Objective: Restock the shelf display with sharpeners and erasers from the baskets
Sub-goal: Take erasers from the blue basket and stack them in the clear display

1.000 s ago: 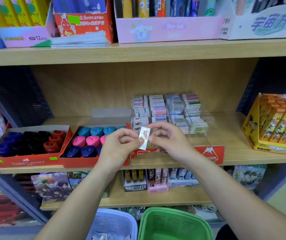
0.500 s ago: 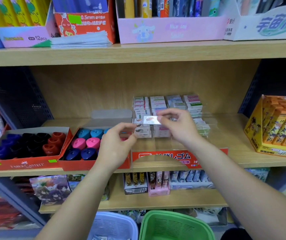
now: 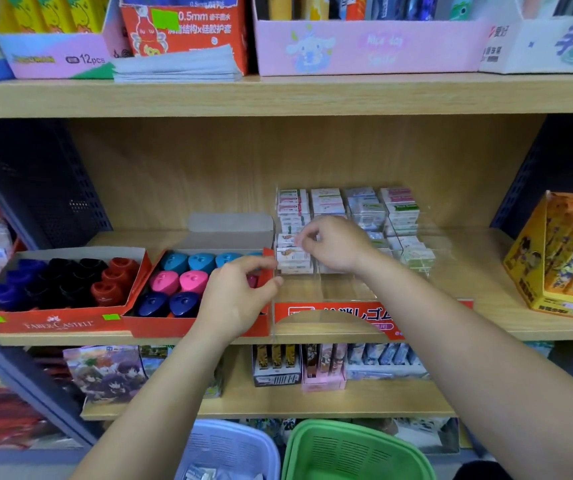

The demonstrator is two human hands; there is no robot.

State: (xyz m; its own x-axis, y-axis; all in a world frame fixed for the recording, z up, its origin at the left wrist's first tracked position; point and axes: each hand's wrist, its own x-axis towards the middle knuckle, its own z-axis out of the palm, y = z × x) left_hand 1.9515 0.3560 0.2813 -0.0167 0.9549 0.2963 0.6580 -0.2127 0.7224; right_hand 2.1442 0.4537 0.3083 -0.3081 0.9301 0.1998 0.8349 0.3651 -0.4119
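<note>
Four columns of small wrapped erasers (image 3: 330, 202) stood in a clear acrylic display case (image 3: 347, 289) on the middle shelf (image 3: 485, 306), stacked high at the back and lower toward the front. The right hand (image 3: 337, 244) was reaching into the case over the front-left stack (image 3: 292, 258), with thumb and forefinger curled close together and the fingertips touching the topmost eraser there. Whether they were pinching that eraser or only resting on it could not be told.

The left hand (image 3: 236, 299) hovered just beside the case's left wall, above the corner of a red sharpener box (image 3: 174, 329). Its fingers were loosely curled with the thumb apart from them, and it held nothing. That box held teal, pink and navy sharpeners (image 3: 188, 271) in rows. Touching its left side sat a red Faber-Castell box (image 3: 56, 323) filled with blue, black and red sharpeners (image 3: 70, 278).

Well apart to the right on the same shelf, an orange-and-yellow carton (image 3: 562, 258) stood tilted back. The upper shelf (image 3: 278, 95) carried a pink display box (image 3: 364, 46) among other stationery cartons. At the bottom of the view, below the shelves, a lavender basket (image 3: 229, 448) and a green basket (image 3: 357, 452) sat side by side, with a few pale wrapped items showing in the lavender one.
</note>
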